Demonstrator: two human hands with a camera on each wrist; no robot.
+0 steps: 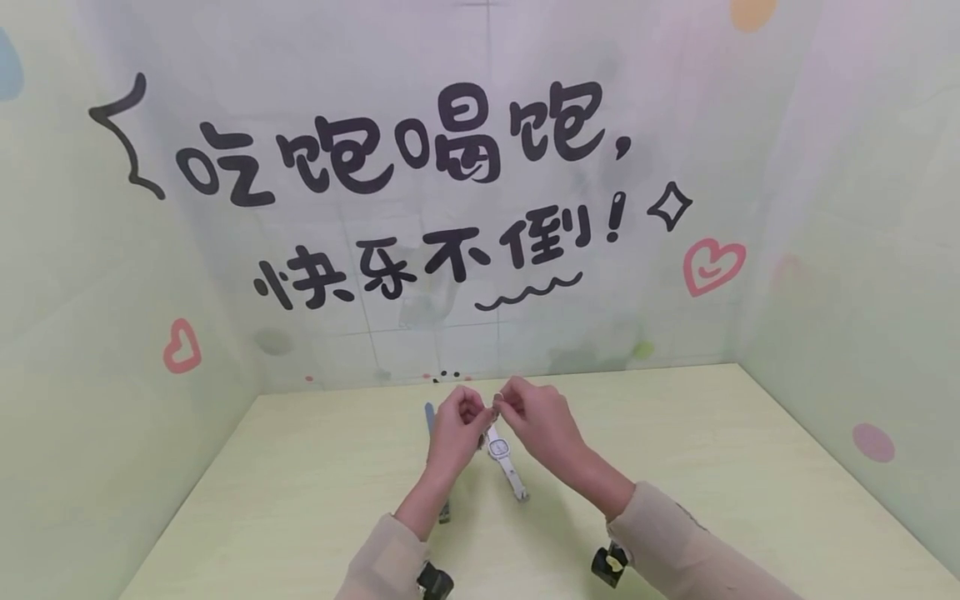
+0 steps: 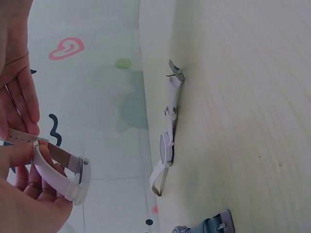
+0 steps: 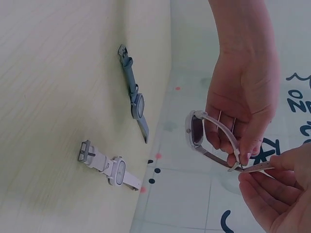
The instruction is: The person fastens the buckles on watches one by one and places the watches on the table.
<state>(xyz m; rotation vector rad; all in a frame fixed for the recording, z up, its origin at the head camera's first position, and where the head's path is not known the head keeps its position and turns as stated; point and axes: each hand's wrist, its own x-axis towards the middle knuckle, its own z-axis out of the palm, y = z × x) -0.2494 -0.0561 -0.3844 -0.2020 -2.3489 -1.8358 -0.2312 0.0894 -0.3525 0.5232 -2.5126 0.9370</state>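
My left hand [image 1: 455, 433] pinches a white-strapped wristwatch [image 3: 189, 130] near its buckle, above the table. The watch's strap forms a loop, one end passed through the buckle. My right hand [image 1: 547, 421] pinches the strap's free end, a short punched tip [image 3: 258, 167], in the right wrist view. Both hands nearly meet, fingertips close together. Below them a second white wristwatch [image 1: 498, 450] lies stretched out on the table. Left of it a blue-grey wristwatch [image 3: 138, 105] lies flat, partly hidden behind my left hand and wrist in the head view.
The pale wooden table [image 1: 300, 492] is bounded by a back wall [image 1: 420, 342] with black lettering, and by side walls on left and right. Small black devices [image 1: 609, 565] sit at both wrists, below the beige sleeves [image 1: 690, 542].
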